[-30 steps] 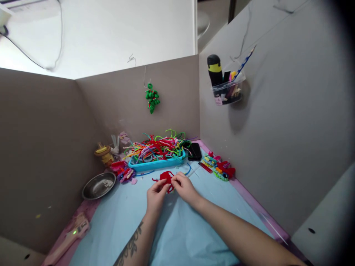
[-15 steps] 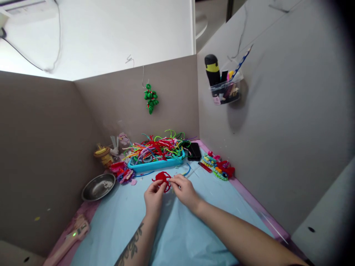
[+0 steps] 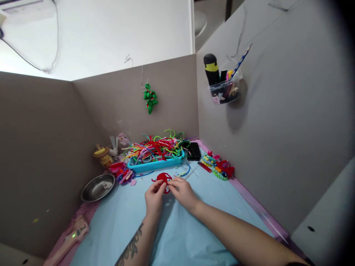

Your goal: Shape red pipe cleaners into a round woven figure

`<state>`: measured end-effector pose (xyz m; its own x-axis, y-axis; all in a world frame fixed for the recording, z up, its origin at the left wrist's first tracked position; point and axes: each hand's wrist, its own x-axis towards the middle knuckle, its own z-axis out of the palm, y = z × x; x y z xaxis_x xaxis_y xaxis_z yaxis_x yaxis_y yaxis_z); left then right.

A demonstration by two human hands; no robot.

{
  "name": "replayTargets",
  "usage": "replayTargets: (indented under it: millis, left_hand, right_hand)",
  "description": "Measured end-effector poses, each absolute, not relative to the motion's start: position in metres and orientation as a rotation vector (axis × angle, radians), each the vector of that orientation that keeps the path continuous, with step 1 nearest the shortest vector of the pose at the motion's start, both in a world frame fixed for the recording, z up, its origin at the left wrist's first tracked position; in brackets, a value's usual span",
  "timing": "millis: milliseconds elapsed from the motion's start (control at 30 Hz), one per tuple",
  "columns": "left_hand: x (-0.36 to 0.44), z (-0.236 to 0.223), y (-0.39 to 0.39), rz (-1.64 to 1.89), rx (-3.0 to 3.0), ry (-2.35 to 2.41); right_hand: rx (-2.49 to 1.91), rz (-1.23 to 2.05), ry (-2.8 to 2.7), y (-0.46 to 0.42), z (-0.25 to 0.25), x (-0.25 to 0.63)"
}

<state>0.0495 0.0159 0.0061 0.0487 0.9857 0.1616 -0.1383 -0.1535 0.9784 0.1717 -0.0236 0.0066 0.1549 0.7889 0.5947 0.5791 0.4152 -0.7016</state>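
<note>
A red pipe-cleaner piece [image 3: 163,178], with a rounded body and thin bent strands, is held up over the blue-covered table. My left hand [image 3: 154,195] pinches it from the left side between thumb and fingers. From the right, my right hand [image 3: 183,191] has its thumb and fingertips closed on the same piece, close to the left fingertips. The fingers cover part of it, and the exact spot of the right pinch is hard to make out. Just beyond lies a blue tray [image 3: 158,165] heaped with loose coloured pipe cleaners [image 3: 159,147].
A metal bowl [image 3: 97,188] with small white bits and a glue gun [image 3: 73,236] with a green light are at left. Colourful finished pieces [image 3: 217,166] and a black phone [image 3: 193,151] sit at right. Grey partitions enclose the table; a clear bin [image 3: 226,90] hangs on one.
My right hand has shifted slightly left, bringing its fingertips onto the red piece near my left fingers. My left hand keeps its pinch. The view has moved a little.
</note>
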Motion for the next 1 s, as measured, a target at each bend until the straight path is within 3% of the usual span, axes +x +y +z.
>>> replayTargets:
  millis: [367,767,1000]
  left_hand:
    - [0.049,0.004,0.011,1.274,1.378,0.921]
    - [0.044,0.005,0.015,1.284,1.561,0.953]
    - [0.045,0.006,0.018,1.302,1.437,1.007]
  right_hand:
    - [-1.422,0.130,-1.525,-0.024,0.007,0.175]
    - [-1.329,0.402,-1.475,-0.013,0.005,0.176]
    - [-1.254,0.326,-1.415,-0.024,0.008,0.170]
